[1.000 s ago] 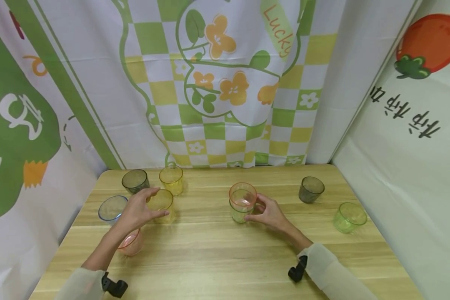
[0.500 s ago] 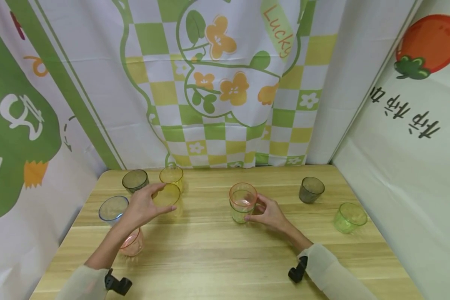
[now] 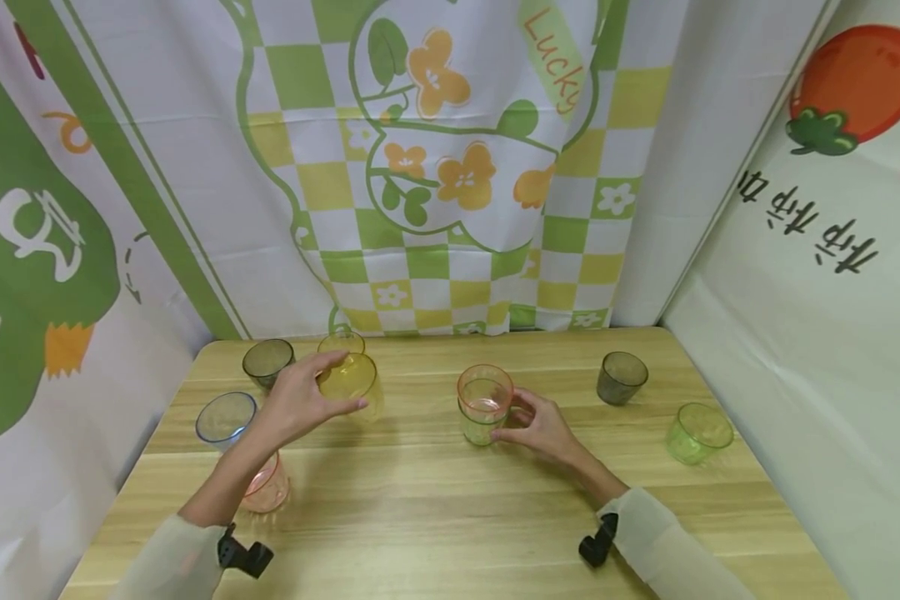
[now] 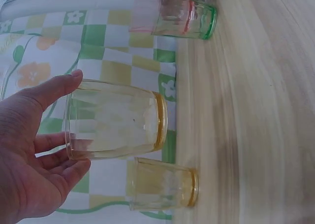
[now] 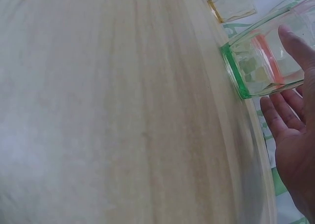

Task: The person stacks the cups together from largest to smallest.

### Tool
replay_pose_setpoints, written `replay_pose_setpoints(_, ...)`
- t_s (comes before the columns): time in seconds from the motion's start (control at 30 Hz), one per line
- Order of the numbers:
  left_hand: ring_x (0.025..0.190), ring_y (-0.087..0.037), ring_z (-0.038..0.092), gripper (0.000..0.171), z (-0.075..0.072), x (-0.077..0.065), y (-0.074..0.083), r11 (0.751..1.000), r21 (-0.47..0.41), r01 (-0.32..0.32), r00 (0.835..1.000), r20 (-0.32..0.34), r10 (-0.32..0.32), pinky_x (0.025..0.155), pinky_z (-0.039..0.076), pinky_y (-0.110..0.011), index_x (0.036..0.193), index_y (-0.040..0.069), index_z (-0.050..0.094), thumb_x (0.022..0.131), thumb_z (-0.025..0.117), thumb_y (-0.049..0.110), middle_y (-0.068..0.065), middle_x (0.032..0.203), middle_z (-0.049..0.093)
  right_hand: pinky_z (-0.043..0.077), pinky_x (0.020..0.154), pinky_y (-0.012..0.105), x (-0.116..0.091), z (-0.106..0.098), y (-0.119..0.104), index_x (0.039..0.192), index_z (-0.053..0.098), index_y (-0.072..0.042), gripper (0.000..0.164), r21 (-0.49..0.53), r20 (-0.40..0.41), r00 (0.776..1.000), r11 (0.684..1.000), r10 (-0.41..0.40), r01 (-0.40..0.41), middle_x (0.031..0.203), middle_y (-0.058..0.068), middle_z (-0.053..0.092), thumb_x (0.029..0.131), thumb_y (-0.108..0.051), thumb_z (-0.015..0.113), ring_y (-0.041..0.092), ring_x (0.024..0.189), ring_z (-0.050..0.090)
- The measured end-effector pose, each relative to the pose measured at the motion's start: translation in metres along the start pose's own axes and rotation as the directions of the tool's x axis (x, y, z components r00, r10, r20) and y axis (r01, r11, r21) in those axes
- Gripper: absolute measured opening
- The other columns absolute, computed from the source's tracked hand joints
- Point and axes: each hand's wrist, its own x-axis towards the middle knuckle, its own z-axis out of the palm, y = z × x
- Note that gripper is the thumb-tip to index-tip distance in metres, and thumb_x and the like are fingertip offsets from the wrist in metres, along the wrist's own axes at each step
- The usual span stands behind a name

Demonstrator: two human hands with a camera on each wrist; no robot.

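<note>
A clear yellow cup (image 4: 115, 120) is held by my left hand (image 3: 303, 402), thumb on one side of its rim and fingers on the other. In the left wrist view its base is off the table. Behind it stands a second yellow cup (image 4: 162, 184), partly covered in the head view. At mid-table my right hand (image 3: 540, 427) grips a green cup (image 3: 478, 432) from the right side. Nested inside that green cup is a pink cup (image 3: 486, 385), its rim sticking up above. The green base (image 5: 236, 74) appears to rest on the tabletop.
To the left stand a dark grey cup (image 3: 268, 362), a blue-rimmed cup (image 3: 227, 421) and another pink cup (image 3: 268, 492) beneath my left forearm. On the right are a dark grey cup (image 3: 622, 379) and a green cup (image 3: 700, 437). A patterned curtain (image 3: 450, 275) borders the table's back edge.
The left hand has raised the yellow cup and carried it rightward, in front of the other yellow cup. My right hand and the nested cups have stayed in place.
</note>
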Motion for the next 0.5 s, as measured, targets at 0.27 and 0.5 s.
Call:
replay_pose_setpoints(0.27,0.124,-0.044,0.065,0.082,-0.005,0.013,0.015,0.999,-0.027,-0.028,1.000,-0.001,0.028,0.098,0.058,-0.058,0.145,-0.001,0.062,0.081,0.094,0.040,-0.022,0.144,0.064,0.063,0.096,0.036,0.000,-0.001,-0.001,0.142,0.056,0.011,0.071,-0.006,0.004,1.000,1.000,0.001,-0.001,0.131,0.032,0.065,0.079,0.007,0.089,0.038,0.117,0.071)
replay_pose_setpoints(0.5,0.129,-0.043,0.063,0.083,-0.005,0.020,0.025,0.997,-0.061,-0.039,0.999,0.010,0.040,0.101,0.058,-0.057,0.147,0.001,0.061,0.081,0.094,0.039,-0.021,0.148,0.061,0.063,0.096,0.034,0.000,-0.001,0.002,0.140,0.058,0.010,0.069,0.010,0.001,1.000,1.000,0.001,-0.001,0.131,0.028,0.065,0.079,0.008,0.089,0.017,0.114,0.072)
